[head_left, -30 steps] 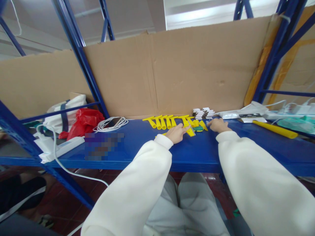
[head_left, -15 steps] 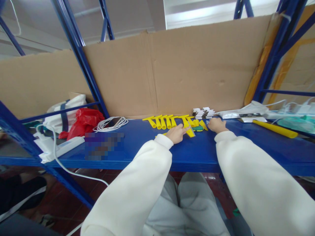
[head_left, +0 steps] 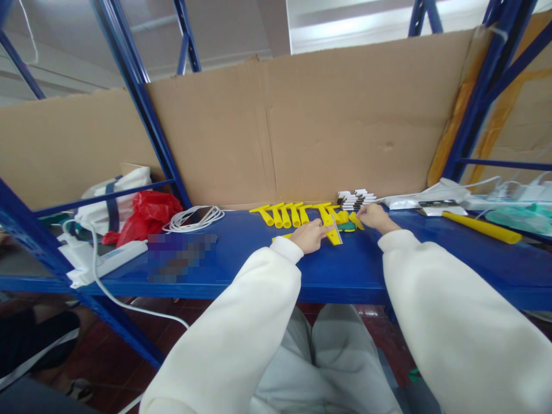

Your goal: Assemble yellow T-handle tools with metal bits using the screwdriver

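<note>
On the blue shelf, my left hand [head_left: 308, 236] is wrapped round the handle of a yellow scraper [head_left: 333, 236], whose head has a pale blade along its right edge. The handle's end pokes out left of the hand. My right hand [head_left: 373, 217] has its fingertips drawn together beside a small yellow piece [head_left: 356, 221]; anything pinched in them is too small to make out. Between the hands lies a green and yellow tool [head_left: 346, 227]. Several yellow T-shaped scraper bodies [head_left: 286, 215] line up behind the left hand.
A stack of small white boxes [head_left: 357, 199] stands against the cardboard panel [head_left: 328, 126]. On the right lies a yellow tube [head_left: 480, 226]. Coiled white cable [head_left: 194, 217], a red bag [head_left: 149, 215] and a power strip [head_left: 110, 261] occupy the left, near a blue post [head_left: 142, 109].
My right hand has shifted slightly left, its fingers now nearer the small yellow piece. My left hand keeps the scraper in almost the same place.
</note>
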Available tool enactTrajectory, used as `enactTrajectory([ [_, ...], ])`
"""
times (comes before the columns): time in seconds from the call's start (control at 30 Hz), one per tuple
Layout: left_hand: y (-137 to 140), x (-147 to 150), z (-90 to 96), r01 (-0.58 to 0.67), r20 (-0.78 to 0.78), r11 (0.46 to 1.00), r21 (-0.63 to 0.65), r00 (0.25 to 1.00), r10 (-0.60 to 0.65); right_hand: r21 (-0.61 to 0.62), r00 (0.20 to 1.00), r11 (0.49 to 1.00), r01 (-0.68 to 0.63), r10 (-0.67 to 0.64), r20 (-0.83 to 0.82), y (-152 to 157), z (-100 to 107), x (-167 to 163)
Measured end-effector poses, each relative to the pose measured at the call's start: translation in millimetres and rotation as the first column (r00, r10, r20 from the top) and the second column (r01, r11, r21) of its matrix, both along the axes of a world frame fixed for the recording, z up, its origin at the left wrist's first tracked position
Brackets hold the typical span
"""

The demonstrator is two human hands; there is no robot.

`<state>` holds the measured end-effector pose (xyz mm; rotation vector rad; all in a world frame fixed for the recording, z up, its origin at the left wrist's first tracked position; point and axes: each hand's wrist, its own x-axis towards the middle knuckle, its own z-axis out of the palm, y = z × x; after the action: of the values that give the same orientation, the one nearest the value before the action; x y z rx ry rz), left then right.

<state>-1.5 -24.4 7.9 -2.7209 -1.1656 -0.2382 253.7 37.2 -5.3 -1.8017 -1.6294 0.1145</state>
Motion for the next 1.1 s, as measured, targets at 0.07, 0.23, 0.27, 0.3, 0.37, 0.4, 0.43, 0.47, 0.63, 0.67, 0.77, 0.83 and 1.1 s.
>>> enactTrajectory([
  [0.07, 0, 0, 0.1, 0.014, 0.008, 1.000, 0.004, 1.000, -0.014, 0.031, 0.975, 0.988, -0.149, 0.152, -0.159, -5, 5, -13],
  [0.23, 1, 0, -1.1, 0.030, 0.018, 0.999, 0.015, 0.999, -0.030, 0.131, 0.840, 0.893, -0.430, 0.449, -0.306, -17, 8, -48],
  [0.27, 1, 0, -1.2, 0.031, 0.014, 0.999, 0.017, 0.999, -0.032, 0.137, 0.833, 0.884, -0.448, 0.468, -0.295, -18, 7, -53],
  [0.3, 1, 0, -1.3, 0.033, 0.008, 0.999, 0.018, 0.999, -0.033, 0.143, 0.832, 0.877, -0.458, 0.480, -0.278, -19, 7, -55],
  [0.37, 1, 1, -1.3, 0.038, -0.003, 0.999, 0.021, 0.999, -0.038, 0.153, 0.837, 0.869, -0.470, 0.494, -0.236, -19, 5, -58],
  [0.4, 1, 1, -1.2, 0.041, -0.005, 0.999, 0.024, 0.999, -0.040, 0.153, 0.838, 0.865, -0.478, 0.501, -0.216, -19, 5, -58],
  [0.43, 1, 1, -1.2, 0.042, -0.006, 0.999, 0.028, 0.999, -0.042, 0.153, 0.838, 0.861, -0.485, 0.507, -0.200, -19, 5, -57],
  [0.47, 1, 2, -1.1, 0.044, -0.007, 0.998, 0.033, 0.999, -0.044, 0.150, 0.838, 0.858, -0.491, 0.512, -0.190, -18, 5, -57],
  [0.63, -1, 2, 0.6, 0.050, -0.012, 0.998, 0.032, 0.999, -0.050, 0.125, 0.837, 0.858, -0.498, 0.513, -0.190, -17, 6, -57],
  [0.67, -2, 3, 1.5, 0.050, -0.013, 0.998, 0.028, 0.999, -0.050, 0.121, 0.840, 0.862, -0.492, 0.506, -0.195, -18, 6, -57],
  [0.77, -5, 3, 4.7, 0.043, -0.027, 0.999, 0.018, 0.999, -0.043, 0.127, 0.850, 0.885, -0.448, 0.465, -0.246, -20, 5, -59],
  [0.83, -8, 3, 6.4, 0.033, -0.044, 0.999, 0.015, 0.999, -0.032, 0.116, 0.846, 0.900, -0.421, 0.436, -0.308, -23, 4, -61],
  [1.1, -11, 3, 7.7, 0.039, -0.052, 0.999, 0.034, 0.998, -0.037, 0.099, 0.807, 0.932, -0.348, 0.351, -0.475, -30, 8, -66],
])
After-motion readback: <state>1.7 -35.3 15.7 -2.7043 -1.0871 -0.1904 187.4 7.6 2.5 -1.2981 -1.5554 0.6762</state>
